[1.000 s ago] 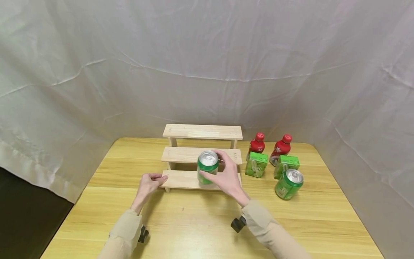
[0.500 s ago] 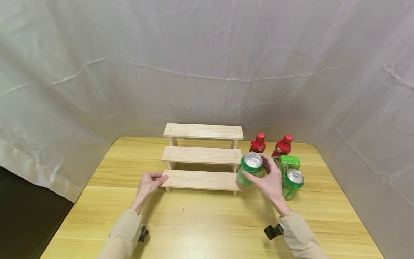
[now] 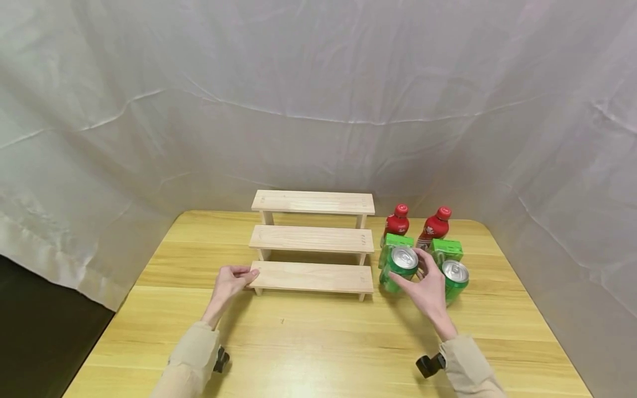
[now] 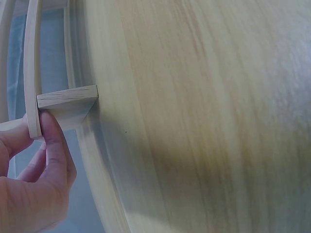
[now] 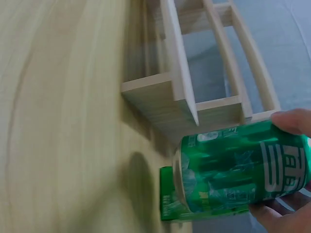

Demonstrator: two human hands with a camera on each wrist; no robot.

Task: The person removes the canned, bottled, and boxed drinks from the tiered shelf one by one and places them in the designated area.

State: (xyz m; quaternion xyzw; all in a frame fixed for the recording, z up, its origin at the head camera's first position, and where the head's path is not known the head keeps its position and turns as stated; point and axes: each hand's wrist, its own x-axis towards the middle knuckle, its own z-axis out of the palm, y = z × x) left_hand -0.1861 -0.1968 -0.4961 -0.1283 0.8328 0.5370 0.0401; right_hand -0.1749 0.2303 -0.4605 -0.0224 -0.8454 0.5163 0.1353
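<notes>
A green soda can (image 3: 400, 266) with a silver top is gripped by my right hand (image 3: 429, 284), thumb on one side and fingers on the other. In the right wrist view the can (image 5: 238, 167) is held above the table, in front of a green drink carton (image 5: 167, 194). My left hand (image 3: 231, 284) pinches the left end of the lowest board of a three-step wooden rack (image 3: 311, 276). The left wrist view shows thumb and fingertips on either side of that board (image 4: 32, 73).
Two red-capped bottles (image 3: 436, 224) stand at the back right. Before them are two green cartons (image 3: 446, 250), one partly behind the held can. A second green can (image 3: 455, 279) stands right of my right hand. Grey curtains (image 3: 318, 110) surround the wooden table (image 3: 308, 342).
My right hand has carried the can from over the rack's lowest board to the right, in front of the left carton. The left hand has stayed on the board.
</notes>
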